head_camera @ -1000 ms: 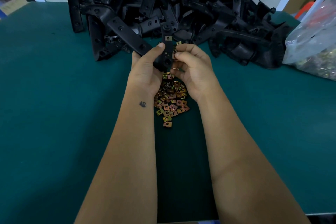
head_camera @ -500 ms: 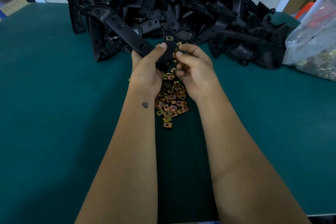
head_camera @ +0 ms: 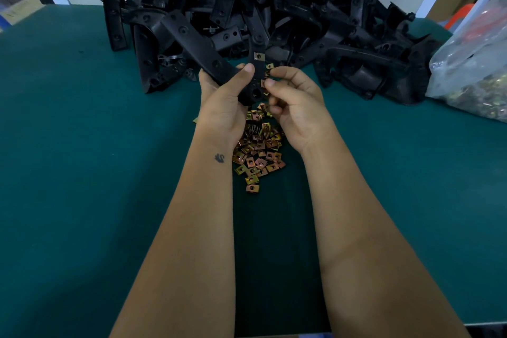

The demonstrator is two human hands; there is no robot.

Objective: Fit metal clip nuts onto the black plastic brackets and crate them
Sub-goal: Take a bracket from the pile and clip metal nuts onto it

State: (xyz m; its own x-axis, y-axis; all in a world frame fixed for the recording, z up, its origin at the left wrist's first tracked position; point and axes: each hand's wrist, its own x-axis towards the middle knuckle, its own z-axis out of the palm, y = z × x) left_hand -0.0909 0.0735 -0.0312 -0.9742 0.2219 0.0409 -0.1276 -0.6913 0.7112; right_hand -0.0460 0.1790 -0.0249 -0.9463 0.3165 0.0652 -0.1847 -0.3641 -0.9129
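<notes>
Left hand [head_camera: 222, 96] grips bracket [head_camera: 253, 82], one clip nut [head_camera: 259, 56] fitted; right hand [head_camera: 296, 96] pinches next clip [head_camera: 270, 66]; bracket pile [head_camera: 274, 22] at table's far edge unfitted, crate unseen.

The green counter [head_camera: 82, 173] carries a bracket pile [head_camera: 274, 8] at top centre, loose clip nuts [head_camera: 258, 156] at centre, and a clear bag [head_camera: 477, 68] at the right edge.

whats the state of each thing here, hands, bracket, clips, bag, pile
left hand: grips the held bracket
right hand: pinches a clip nut at the bracket's edge
held bracket: lifted, one clip nut already fitted
loose clip nuts: heaped on the green table
bracket pile: jumbled, untouched
plastic bag: lying at right, partly out of frame
</notes>
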